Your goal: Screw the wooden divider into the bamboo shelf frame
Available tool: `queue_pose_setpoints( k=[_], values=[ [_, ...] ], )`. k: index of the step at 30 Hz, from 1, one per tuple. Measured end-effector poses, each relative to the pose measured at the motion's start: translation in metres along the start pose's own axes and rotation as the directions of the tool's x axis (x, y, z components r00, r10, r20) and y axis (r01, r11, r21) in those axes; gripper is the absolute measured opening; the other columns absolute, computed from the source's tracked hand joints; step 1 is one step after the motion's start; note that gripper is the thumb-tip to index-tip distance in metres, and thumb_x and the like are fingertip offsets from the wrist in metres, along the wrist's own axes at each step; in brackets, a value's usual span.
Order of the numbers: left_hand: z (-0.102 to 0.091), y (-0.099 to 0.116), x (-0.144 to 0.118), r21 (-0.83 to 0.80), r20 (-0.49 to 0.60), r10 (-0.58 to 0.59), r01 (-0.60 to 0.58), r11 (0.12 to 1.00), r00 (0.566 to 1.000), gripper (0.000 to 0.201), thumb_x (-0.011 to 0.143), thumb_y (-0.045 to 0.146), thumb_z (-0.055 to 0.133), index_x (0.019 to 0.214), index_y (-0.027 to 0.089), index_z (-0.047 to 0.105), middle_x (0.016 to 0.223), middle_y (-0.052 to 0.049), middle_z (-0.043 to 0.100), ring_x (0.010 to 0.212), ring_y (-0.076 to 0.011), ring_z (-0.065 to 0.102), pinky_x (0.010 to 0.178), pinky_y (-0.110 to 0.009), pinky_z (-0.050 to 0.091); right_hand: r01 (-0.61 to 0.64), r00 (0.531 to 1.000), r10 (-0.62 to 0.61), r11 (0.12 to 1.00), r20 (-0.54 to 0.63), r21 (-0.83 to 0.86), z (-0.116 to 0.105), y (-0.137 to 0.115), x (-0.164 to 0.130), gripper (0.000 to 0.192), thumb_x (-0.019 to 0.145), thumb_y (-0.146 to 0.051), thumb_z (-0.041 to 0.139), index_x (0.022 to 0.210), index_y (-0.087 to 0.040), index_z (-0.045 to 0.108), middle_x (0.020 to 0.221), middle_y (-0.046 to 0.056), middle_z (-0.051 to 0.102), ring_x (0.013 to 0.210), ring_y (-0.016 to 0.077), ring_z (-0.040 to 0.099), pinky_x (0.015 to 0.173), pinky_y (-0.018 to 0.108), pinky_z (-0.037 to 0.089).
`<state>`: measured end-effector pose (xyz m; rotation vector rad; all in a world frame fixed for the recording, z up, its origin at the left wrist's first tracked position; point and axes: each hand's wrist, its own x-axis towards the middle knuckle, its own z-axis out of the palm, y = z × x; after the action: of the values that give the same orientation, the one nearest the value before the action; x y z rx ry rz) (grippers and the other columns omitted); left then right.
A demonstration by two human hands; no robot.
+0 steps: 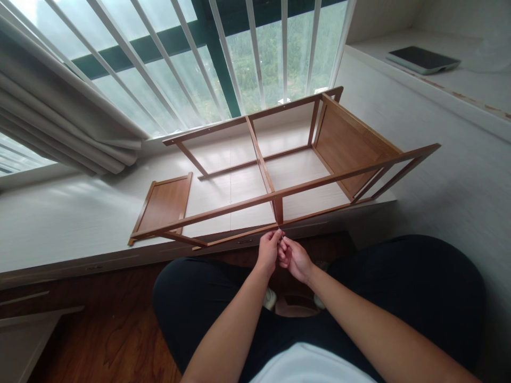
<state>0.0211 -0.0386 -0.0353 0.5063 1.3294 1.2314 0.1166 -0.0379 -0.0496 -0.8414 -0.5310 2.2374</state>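
Observation:
A brown wooden shelf frame lies on its side on a white window ledge. It has long rails, a cross post in the middle and a solid panel at its right end. My left hand and my right hand meet at the near rail, just under the middle post. Both hands have their fingertips pinched together on something very small at that joint; I cannot make out what it is. A loose wooden panel rests at the frame's left end.
A window with white bars and a bunched curtain stand behind the ledge. A dark tablet lies on a raised white platform at the right. My legs in dark trousers rest on a wooden floor.

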Motion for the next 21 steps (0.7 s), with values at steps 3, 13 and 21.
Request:
queue_pose_setpoints(
  k=[3,13,21],
  values=[
    [0.0,0.0001,-0.0001,-0.006,0.001,-0.001,0.001,1.0,1.0,0.043,0.073,0.054,0.071,0.086,0.013,0.065,0.047,0.004,0.055,0.029,-0.0082,0.042,0.029,-0.019,0.027,-0.014,1.0,0.014,0.999,-0.001,0.041,-0.0005,0.0017,0.0002,0.036,0.086,-0.05,0.054,0.067,-0.023,0.041,0.051,-0.006,0.045,0.041,0.0093,0.029,0.039,0.02,0.025],
    [-0.0027,-0.0024,0.0014,-0.009,0.014,0.003,-0.002,1.0,1.0,0.043,0.074,0.054,0.071,0.084,0.014,0.064,0.048,0.004,0.054,0.03,-0.0077,0.041,0.03,-0.019,0.028,-0.031,1.0,0.03,0.995,0.009,0.096,-0.0021,0.0045,0.0013,0.037,0.087,-0.051,0.054,0.067,-0.022,0.043,0.053,-0.005,0.043,0.042,0.0085,0.029,0.039,0.019,0.023],
    [-0.0028,-0.0026,0.0017,-0.006,0.026,0.012,-0.012,1.0,1.0,0.043,0.074,0.055,0.07,0.084,0.014,0.064,0.048,0.005,0.054,0.03,-0.0066,0.04,0.03,-0.018,0.025,-0.062,0.997,0.057,0.988,0.043,0.145,-0.0037,0.0063,0.0021,0.037,0.086,-0.051,0.056,0.067,-0.021,0.043,0.053,-0.005,0.046,0.041,0.008,0.031,0.038,0.019,0.024]
  ],
)
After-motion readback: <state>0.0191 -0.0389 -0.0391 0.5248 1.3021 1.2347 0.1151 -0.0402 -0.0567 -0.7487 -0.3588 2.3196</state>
